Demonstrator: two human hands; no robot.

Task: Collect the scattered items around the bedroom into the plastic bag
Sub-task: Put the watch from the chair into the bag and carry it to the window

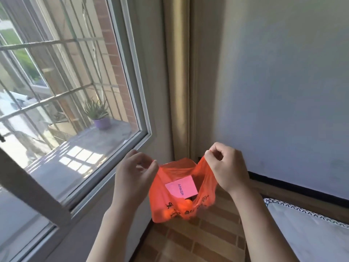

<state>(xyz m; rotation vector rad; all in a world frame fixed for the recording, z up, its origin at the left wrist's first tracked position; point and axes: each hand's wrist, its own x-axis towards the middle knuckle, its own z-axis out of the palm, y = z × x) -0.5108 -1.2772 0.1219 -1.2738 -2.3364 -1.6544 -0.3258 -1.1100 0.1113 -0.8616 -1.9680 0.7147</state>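
An orange plastic bag (166,203) with black print hangs in the air between my hands, its mouth spread wide. My left hand (132,178) pinches the bag's left rim and my right hand (226,167) pinches the right rim, both with curled fingers. Inside lies a white box (181,187) with the word ANKER on it. Rounded shapes bulge at the bag's bottom, hidden behind the plastic.
A large window (75,91) with outside bars fills the left, a potted plant (98,114) on the ledge beyond. A beige curtain (177,72) hangs in the corner beside a pale wall. Below are brown floor tiles (207,242) and a mattress edge (306,229) at the right.
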